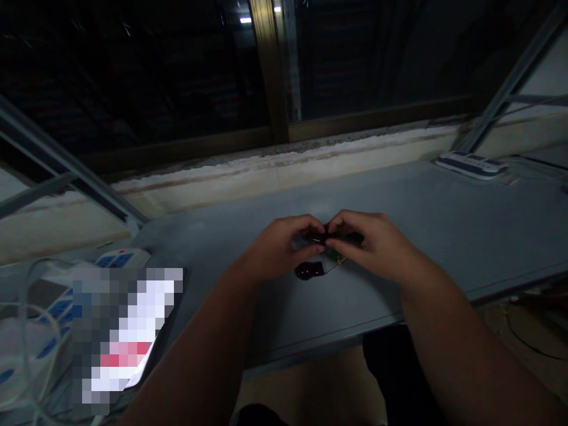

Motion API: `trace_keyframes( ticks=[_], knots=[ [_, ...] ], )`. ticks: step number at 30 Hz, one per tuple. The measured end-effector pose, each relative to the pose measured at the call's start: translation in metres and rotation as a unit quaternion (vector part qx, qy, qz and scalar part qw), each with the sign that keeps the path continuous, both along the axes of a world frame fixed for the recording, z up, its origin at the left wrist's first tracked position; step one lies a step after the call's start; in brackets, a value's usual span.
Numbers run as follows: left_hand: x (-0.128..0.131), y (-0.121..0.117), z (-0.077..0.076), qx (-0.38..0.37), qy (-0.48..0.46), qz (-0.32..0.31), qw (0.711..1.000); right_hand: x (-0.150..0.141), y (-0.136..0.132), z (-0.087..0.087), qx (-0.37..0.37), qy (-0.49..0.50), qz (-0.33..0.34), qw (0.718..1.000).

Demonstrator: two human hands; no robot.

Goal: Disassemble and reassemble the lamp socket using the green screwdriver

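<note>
Holding a circuit board (333, 251) between left hand (279, 248) and right hand (373, 245)

dark part (333, 235): small, mostly hidden, pinched between left hand (281, 245) and right hand (375, 245); green board (333, 255): small, partly under right hand; black piece (307, 271): flat, lying on desk (399, 201); thin wire (331, 268): running from piece toward board

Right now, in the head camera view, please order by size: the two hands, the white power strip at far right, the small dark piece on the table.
1. Left hand, right hand: they look alike, so unranked.
2. White power strip: farther away, so its true size is unsure.
3. Small dark piece: smallest.
</note>
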State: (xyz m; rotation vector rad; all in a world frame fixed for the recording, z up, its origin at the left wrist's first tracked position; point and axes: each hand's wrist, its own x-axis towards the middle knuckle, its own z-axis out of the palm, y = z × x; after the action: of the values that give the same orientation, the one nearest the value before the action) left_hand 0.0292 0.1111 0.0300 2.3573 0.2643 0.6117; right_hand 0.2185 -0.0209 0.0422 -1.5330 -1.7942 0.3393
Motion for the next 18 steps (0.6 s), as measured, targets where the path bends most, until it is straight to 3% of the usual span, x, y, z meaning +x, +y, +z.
trace_keyframes(
  ticks=[2,5,8,12,18],
  knots=[
    [0.002,0.001,-0.002,-0.038,-0.005,0.029,0.999,0.0,0.0,0.002,0.012,-0.005,-0.014,1.0],
    [0.003,0.007,-0.008,-0.095,-0.036,0.116,0.988,0.007,0.0,0.001,0.028,-0.073,-0.099,0.992],
    [0.004,0.012,-0.011,-0.175,-0.079,0.184,0.964,0.023,-0.006,-0.004,-0.031,-0.165,-0.163,0.972],
    [0.005,0.014,-0.006,-0.288,-0.113,0.22,0.925,0.043,-0.013,-0.012,-0.122,-0.17,-0.145,0.967],
    [0.01,0.016,-0.006,-0.362,-0.135,0.241,0.891,0.046,-0.008,-0.02,-0.13,-0.185,-0.211,0.951]
  ],
)
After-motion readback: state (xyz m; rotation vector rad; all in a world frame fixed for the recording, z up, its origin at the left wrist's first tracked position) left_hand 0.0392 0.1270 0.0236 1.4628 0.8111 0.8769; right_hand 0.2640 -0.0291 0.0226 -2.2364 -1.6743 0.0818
